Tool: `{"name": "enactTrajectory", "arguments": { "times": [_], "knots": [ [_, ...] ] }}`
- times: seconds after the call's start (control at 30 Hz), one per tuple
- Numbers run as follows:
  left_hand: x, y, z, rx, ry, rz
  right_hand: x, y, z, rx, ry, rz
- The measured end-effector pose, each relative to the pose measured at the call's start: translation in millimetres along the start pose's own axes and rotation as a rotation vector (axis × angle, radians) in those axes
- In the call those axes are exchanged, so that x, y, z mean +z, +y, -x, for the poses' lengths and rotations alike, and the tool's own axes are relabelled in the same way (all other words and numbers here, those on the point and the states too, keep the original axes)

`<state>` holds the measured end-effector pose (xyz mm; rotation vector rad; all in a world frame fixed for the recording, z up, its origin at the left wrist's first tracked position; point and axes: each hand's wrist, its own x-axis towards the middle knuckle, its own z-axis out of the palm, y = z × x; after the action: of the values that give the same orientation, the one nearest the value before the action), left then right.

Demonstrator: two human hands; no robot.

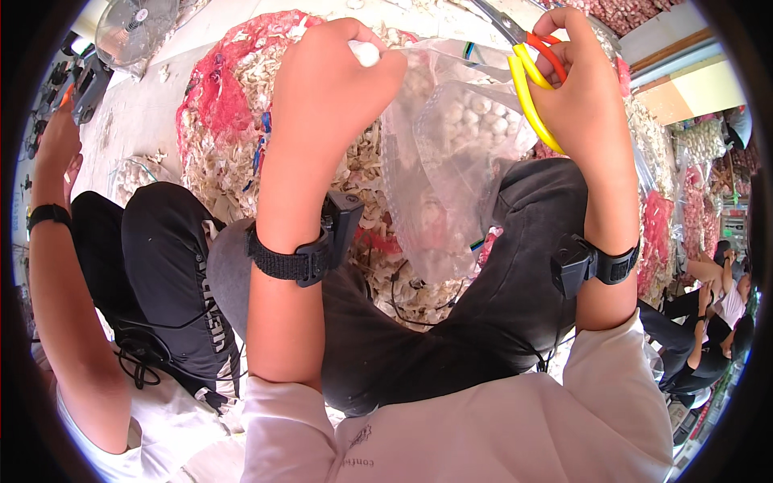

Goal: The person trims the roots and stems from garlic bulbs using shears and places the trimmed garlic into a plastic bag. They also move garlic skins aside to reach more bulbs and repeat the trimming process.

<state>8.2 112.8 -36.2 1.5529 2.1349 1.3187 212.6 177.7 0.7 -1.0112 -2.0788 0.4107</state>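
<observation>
Between the thumb and fingers of my left hand (338,88) is a white garlic bulb (365,53), partly hidden by the fingers. My right hand (576,88) grips a pair of shears (527,101) with yellow and orange handles. Their dark metal blades point up and to the left, apart from the bulb. Between and below my hands, a clear plastic bag (435,169) holds many peeled-looking white garlic bulbs (479,121). A red mesh sack (217,97) lies left of the bag, among dry garlic skins (358,181).
To the left, a co-worker's hand (58,149) holds an orange-handled tool. A fan (135,32) stands at the far left. Heaped garlic (604,12) lies at the far right. Other people (713,306) sit along the right edge. My knees flank the pile of skins.
</observation>
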Motion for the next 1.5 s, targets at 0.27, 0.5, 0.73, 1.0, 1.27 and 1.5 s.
{"name": "enactTrajectory", "arguments": {
  "times": [0.27, 0.5, 0.73, 1.0, 1.27, 1.5],
  "knots": [
    [4.0, 58.8, 23.8, -0.119, -0.801, 0.455, -14.8, -31.8, -10.1, 0.124, 0.018, -0.11],
    [48.8, 47.4, 25.3, -0.037, -0.243, 0.309, -11.4, -21.1, -0.5, -0.056, 0.129, -0.025],
    [61.0, 51.3, 13.6, -0.466, -0.507, 1.118, -12.1, -33.9, -2.9, 0.007, 0.126, -0.012],
    [86.0, 53.3, 18.0, -0.42, -0.388, 1.737, -24.1, -45.5, -11.3, 0.114, 0.1, -0.029],
    [112.8, 53.6, 35.6, -0.65, -0.602, 1.563, -17.4, -24.5, -7.1, -0.008, 0.157, -0.089],
    [95.8, 41.1, 19.6, -0.506, -0.726, 1.782, -17.7, -13.8, -5.5, -0.014, 0.202, -0.092]
  ]
}}
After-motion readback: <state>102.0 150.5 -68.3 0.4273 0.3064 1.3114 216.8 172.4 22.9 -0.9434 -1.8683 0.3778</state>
